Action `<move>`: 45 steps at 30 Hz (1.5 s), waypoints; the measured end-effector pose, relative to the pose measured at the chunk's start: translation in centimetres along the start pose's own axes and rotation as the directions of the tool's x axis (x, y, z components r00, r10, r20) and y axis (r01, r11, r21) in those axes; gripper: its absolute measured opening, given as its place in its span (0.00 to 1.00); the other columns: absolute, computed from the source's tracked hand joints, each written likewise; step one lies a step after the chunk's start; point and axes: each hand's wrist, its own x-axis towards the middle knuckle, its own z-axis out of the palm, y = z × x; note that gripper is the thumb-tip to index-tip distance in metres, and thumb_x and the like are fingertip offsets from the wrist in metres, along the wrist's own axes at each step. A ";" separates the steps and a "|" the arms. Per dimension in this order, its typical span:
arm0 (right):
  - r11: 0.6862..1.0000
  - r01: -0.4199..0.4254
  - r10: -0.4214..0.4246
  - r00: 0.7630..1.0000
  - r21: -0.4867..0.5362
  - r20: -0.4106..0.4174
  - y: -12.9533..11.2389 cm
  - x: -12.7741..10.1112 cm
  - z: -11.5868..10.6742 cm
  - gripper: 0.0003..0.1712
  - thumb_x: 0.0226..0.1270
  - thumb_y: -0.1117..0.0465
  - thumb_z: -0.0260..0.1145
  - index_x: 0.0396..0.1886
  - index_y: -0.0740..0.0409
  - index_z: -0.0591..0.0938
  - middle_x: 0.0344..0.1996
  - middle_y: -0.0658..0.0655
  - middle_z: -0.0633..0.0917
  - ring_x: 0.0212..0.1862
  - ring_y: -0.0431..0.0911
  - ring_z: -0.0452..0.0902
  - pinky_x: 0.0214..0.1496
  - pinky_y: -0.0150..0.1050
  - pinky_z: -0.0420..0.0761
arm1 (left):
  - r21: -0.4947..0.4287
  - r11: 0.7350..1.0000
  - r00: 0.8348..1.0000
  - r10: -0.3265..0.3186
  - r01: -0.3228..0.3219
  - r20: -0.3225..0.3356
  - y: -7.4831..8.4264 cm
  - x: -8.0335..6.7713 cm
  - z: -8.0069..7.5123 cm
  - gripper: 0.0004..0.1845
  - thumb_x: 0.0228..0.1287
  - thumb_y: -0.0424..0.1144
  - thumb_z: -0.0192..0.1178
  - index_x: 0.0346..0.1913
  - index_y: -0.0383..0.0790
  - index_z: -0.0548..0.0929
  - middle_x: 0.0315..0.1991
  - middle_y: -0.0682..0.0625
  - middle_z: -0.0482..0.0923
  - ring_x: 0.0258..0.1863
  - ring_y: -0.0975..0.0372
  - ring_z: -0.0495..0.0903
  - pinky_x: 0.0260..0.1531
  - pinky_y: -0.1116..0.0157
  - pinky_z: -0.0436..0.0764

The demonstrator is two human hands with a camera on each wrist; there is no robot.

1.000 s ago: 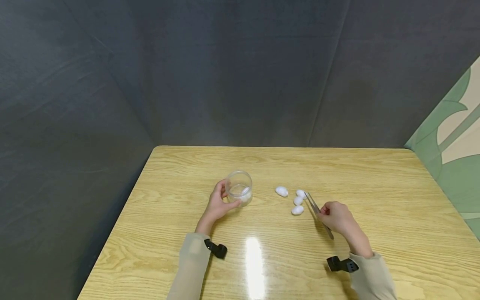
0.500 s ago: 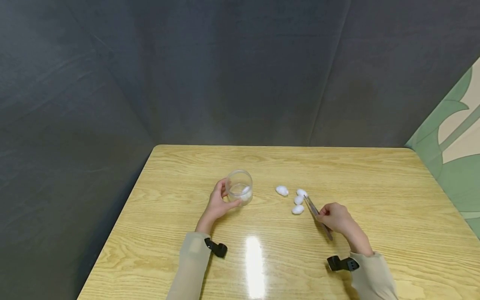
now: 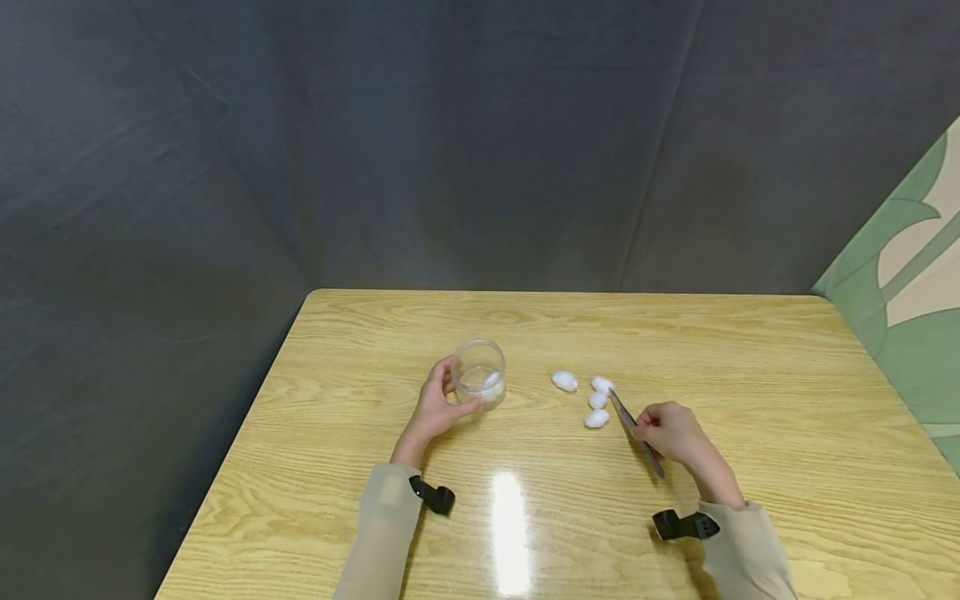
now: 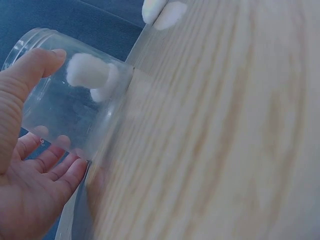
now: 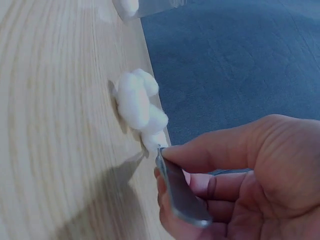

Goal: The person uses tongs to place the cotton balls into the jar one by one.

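Observation:
My left hand (image 3: 435,410) grips a clear plastic jar (image 3: 480,375) that stands on the wooden table (image 3: 525,517); a white cotton ball (image 4: 90,72) lies inside the jar (image 4: 70,100), and my left hand (image 4: 30,165) wraps its side. My right hand (image 3: 671,433) holds metal tweezers (image 3: 633,429), tips reaching the nearest of several cotton balls (image 3: 596,400). In the right wrist view the tweezers (image 5: 180,192) point at the cotton balls (image 5: 137,107), and my right hand (image 5: 240,175) pinches them.
A separate cotton ball (image 3: 564,381) lies left of the cluster. Dark grey fabric walls (image 3: 450,142) stand behind the table. A green patterned panel (image 3: 907,300) is at the right. Black wrist camera mounts (image 3: 435,497) sit on both sleeves.
My right hand has slid slightly left and forward, bringing the tweezers' tips up to the upper cotton ball. The left hand and jar have not moved.

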 end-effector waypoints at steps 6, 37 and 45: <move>1.000 0.015 -0.014 1.000 0.019 -0.012 0.0 0.0 -0.3 0.06 0.58 0.68 0.62 0.23 0.65 0.78 0.13 0.50 0.74 0.15 0.42 0.68 0.16 0.35 0.72 | -0.008 1.000 1.000 -0.016 0.016 0.002 0.0 -0.1 0.0 0.43 0.48 0.29 0.71 0.66 0.31 0.59 0.57 0.36 0.67 0.55 0.47 0.70 0.56 0.52 0.71; 0.994 0.091 -0.088 0.995 0.053 -0.057 -3.6 -0.6 -1.5 0.03 0.59 0.69 0.62 0.28 0.66 0.79 0.17 0.51 0.74 0.18 0.43 0.70 0.17 0.33 0.72 | 0.008 1.000 1.000 -0.023 0.023 0.001 0.0 0.0 0.0 0.43 0.48 0.29 0.71 0.66 0.31 0.60 0.57 0.36 0.67 0.56 0.47 0.70 0.57 0.53 0.71; 0.991 0.112 -0.108 0.993 0.068 -0.050 -5.2 -0.4 -1.5 0.03 0.60 0.69 0.62 0.29 0.66 0.79 0.18 0.52 0.75 0.18 0.42 0.70 0.18 0.33 0.73 | 0.016 1.000 1.000 -0.004 0.004 0.002 0.1 0.0 0.0 0.42 0.49 0.30 0.71 0.66 0.31 0.59 0.58 0.36 0.67 0.57 0.47 0.69 0.58 0.52 0.70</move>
